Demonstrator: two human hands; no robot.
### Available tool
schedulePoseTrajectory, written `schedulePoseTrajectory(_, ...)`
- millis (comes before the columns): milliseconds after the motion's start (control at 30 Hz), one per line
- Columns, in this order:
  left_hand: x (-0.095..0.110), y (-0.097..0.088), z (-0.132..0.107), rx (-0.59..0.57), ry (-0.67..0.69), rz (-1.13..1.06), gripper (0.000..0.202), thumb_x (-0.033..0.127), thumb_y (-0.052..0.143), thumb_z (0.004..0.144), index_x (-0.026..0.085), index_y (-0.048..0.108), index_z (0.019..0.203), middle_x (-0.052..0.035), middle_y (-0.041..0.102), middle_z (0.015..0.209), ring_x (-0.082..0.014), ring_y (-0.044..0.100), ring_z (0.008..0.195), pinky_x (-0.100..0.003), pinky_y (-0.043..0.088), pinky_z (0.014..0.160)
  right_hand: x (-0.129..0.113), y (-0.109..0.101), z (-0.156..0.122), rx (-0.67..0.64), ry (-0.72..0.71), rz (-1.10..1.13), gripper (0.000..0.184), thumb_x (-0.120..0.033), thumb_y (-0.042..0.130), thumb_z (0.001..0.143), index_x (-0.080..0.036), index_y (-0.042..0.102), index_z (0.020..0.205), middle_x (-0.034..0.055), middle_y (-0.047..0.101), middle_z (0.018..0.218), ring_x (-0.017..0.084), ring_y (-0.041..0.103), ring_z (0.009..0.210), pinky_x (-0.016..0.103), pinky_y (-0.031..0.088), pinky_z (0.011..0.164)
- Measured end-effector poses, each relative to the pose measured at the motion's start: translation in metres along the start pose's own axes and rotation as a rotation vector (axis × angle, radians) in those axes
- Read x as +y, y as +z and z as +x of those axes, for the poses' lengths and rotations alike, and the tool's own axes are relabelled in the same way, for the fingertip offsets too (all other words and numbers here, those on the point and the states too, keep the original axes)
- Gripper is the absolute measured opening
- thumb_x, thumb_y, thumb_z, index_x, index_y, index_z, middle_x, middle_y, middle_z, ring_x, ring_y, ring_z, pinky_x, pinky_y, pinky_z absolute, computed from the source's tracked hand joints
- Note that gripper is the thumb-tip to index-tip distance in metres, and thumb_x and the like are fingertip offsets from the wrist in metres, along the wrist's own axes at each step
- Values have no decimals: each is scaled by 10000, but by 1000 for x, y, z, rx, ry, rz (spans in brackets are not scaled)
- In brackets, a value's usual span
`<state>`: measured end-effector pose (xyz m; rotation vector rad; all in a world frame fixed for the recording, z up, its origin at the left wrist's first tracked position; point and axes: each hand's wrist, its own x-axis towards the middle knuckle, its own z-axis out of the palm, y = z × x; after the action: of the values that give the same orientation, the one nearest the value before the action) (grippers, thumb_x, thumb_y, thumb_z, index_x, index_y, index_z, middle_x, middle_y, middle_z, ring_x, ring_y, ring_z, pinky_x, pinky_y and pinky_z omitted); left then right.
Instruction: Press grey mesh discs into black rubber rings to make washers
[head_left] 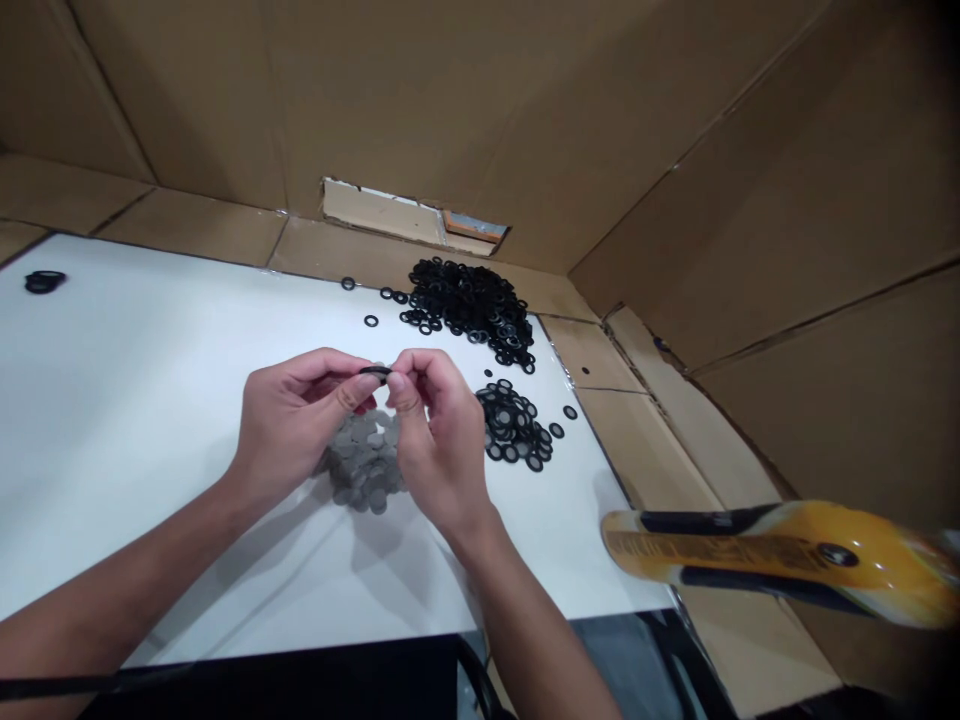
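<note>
My left hand (296, 420) and my right hand (435, 435) meet above the white table (135, 400), fingers pinched together on one small black ring (374, 372) held between them. Directly under the hands lies a heap of grey round discs (360, 462). To the right of my right hand sits a small pile of black rings with grey centres (514, 425). Farther back lies a large heap of plain black rings (469, 300), with a few strays beside it.
Cardboard walls (480, 110) enclose the table at the back and right. A yellow and black tool handle (780, 555) juts in at the lower right. A small black object (45, 282) lies at the far left. The table's dark front edge (300, 680) runs below my arms.
</note>
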<state>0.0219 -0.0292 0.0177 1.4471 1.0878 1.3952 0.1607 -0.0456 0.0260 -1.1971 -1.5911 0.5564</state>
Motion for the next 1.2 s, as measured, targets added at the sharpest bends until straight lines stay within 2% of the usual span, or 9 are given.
schedulePoseTrajectory(167,-1,-10,-6,162,459,303,189,200,748,833,331,778,966,20,789,932,-185,739,818,-313,605,713,-1,-7,-4,130,-423,-232,202,-138,502,923,-280,647,928,46,692,915,193,658,852,341,551,727)
schedulePoseTrajectory(267,-3,-16,-10,140,631,346,267,157,756,818,356,759,996,31,796,930,-204,759,847,-328,619,696,-9,-9,-12,209,-435,-269,182,-149,575,883,-309,653,846,11,694,791,183,656,682,327,556,583)
schedulePoseTrajectory(433,-3,-17,-13,108,722,368,400,80,737,808,359,716,1093,29,795,995,-221,762,934,-352,638,728,-23,-11,-21,292,-436,-222,233,-75,648,821,-294,636,900,-10,693,748,181,663,619,322,567,513)
schedulePoseTrajectory(600,-1,-16,-16,89,705,327,389,70,705,832,350,712,1102,32,792,1016,-212,759,951,-361,635,761,-23,-14,-22,261,-494,-173,246,-40,673,778,-275,652,847,-5,662,688,192,668,621,319,549,485)
schedulePoseTrajectory(800,0,-15,-15,105,627,306,229,151,694,864,311,719,1026,3,781,1029,-210,750,937,-361,634,769,-8,-13,-16,289,-698,-335,323,-12,608,811,-306,673,928,22,712,854,193,702,775,323,591,626)
schedulePoseTrajectory(900,3,-11,-9,127,634,186,199,131,696,856,275,704,993,-13,760,999,-183,732,877,-331,621,744,-5,-8,-11,217,-591,-300,314,-34,566,852,-284,621,1034,34,725,896,187,702,804,319,589,664)
schedulePoseTrajectory(1033,6,-5,-1,13,642,17,216,80,692,848,244,705,988,-16,708,885,-153,678,816,-257,576,649,-5,2,-8,138,-529,-146,203,-96,576,870,-226,572,1025,45,700,883,184,666,797,319,568,652)
schedulePoseTrajectory(1100,8,-3,0,-24,562,-17,193,105,699,857,237,711,998,-18,694,882,-140,658,800,-231,556,634,-5,5,-8,145,-466,-36,171,-92,575,867,-206,576,993,37,669,850,165,636,767,308,554,651)
schedulePoseTrajectory(1200,11,-1,-1,-28,325,-23,156,180,713,871,229,703,1019,-15,687,895,-124,648,769,-222,552,655,-5,7,-8,157,-348,72,145,-89,564,879,-198,593,968,25,633,835,142,607,750,287,535,646)
